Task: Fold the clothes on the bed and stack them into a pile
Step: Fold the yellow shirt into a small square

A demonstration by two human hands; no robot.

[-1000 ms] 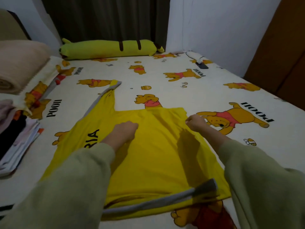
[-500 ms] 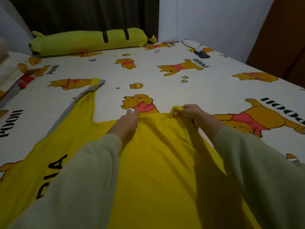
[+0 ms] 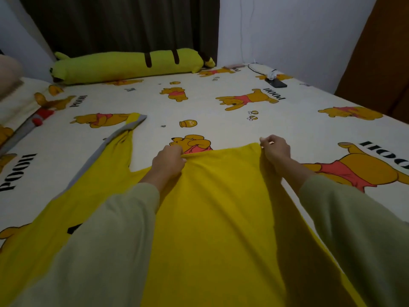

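A yellow shirt (image 3: 217,209) with grey trim lies spread on the bed (image 3: 221,125), filling the near half of the view. One sleeve (image 3: 119,149) stretches away to the left, ending in a grey cuff. My left hand (image 3: 169,161) pinches the shirt's far edge near its middle. My right hand (image 3: 275,149) pinches the far right corner of the same edge, lifted slightly off the sheet. The edge is pulled taut between both hands. Black lettering on the shirt is mostly hidden under my left sleeve.
A long yellow-green bolster (image 3: 126,65) lies along the far edge by the dark curtain. A black phone (image 3: 276,83) and white cable sit at the far right corner. A pillow (image 3: 24,100) is at the left. A brown wardrobe (image 3: 380,52) stands right.
My view has moved closer to the bed. Both hands have taken hold of the shirt's far edge; the right hand moved outward to the right, stretching the edge flat.
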